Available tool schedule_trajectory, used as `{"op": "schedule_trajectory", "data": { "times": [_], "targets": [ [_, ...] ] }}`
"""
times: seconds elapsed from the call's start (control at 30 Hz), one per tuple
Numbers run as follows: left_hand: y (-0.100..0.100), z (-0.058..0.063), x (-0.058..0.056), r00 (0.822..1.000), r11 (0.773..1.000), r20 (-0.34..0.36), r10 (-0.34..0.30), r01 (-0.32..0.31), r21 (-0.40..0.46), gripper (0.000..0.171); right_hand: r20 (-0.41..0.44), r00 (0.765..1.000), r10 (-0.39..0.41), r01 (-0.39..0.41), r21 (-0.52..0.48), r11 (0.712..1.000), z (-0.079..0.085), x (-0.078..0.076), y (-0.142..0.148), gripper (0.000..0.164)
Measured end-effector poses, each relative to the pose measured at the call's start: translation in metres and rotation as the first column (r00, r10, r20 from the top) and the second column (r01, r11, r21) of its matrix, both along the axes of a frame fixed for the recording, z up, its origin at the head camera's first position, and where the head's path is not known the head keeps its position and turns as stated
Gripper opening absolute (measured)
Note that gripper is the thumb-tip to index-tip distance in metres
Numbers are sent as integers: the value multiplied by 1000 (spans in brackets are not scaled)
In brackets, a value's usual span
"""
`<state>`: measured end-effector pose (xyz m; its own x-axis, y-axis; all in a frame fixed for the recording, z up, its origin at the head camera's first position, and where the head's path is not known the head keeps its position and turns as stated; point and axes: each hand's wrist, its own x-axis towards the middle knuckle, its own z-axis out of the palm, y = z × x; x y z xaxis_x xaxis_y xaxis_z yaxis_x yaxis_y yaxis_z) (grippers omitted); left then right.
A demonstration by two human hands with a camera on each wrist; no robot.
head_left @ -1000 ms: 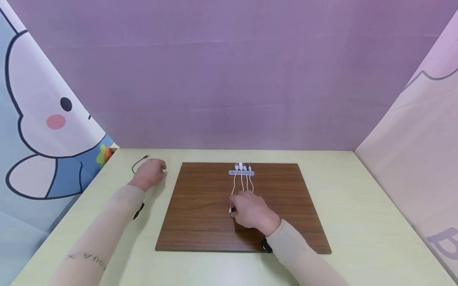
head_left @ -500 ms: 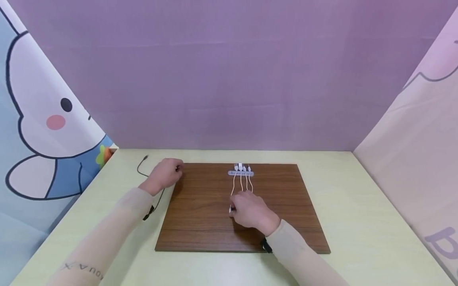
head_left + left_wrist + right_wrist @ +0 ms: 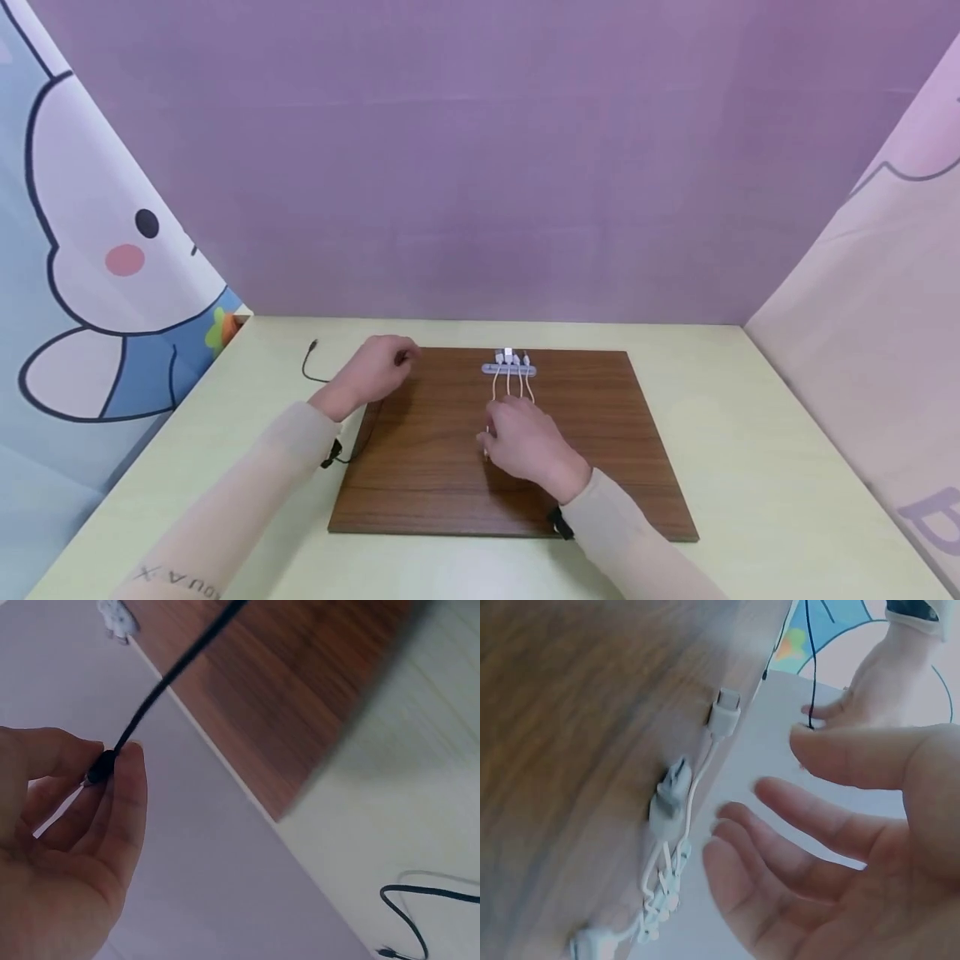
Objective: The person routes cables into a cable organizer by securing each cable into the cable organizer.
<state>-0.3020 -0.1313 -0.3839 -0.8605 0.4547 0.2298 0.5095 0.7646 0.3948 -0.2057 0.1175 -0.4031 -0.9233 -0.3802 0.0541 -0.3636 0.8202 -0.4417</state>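
Observation:
My left hand (image 3: 375,371) is over the far left corner of the brown wooden board (image 3: 427,467). In the left wrist view its thumb and fingertips pinch the black plug (image 3: 101,766) of a thin black cable (image 3: 176,671). My right hand (image 3: 531,440) hovers above the middle of the board, fingers loosely bent and apart, nothing between them. Beside it in the right wrist view lie a white USB-C plug (image 3: 724,716) and other white plugs (image 3: 667,806). Their white cables run through a pale cable holder strip (image 3: 509,369) at the board's far edge.
The black cable's other plug (image 3: 313,343) lies on the pale table (image 3: 750,467) left of the board. A purple backdrop (image 3: 480,167) rises behind the table. Printed cloth panels (image 3: 127,333) stand at both sides.
My left hand has moved right from the table to over the board, drawing the black cable along. The right hand stays nearly in place; its fingers have come off the white cable.

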Motion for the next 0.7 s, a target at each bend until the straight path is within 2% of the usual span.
{"op": "schedule_trajectory", "data": {
  "times": [0.1,0.33,0.5,0.7],
  "targets": [
    [8,1,0,1000,999,-2,-31,31,22,20,14,1000,23,-23,-52,998,0,0,-5,14],
    [29,4,-2,996,994,15,-89,88,64,18,107,992,68,-52,-141,989,1,-5,-18,19],
    [40,8,-4,997,989,26,-78,74,127,19,130,988,85,-62,-171,983,0,-11,-24,22],
    [52,13,-3,996,973,56,-71,56,223,22,185,980,66,-25,-215,976,-2,-19,-27,27]
  ]
}}
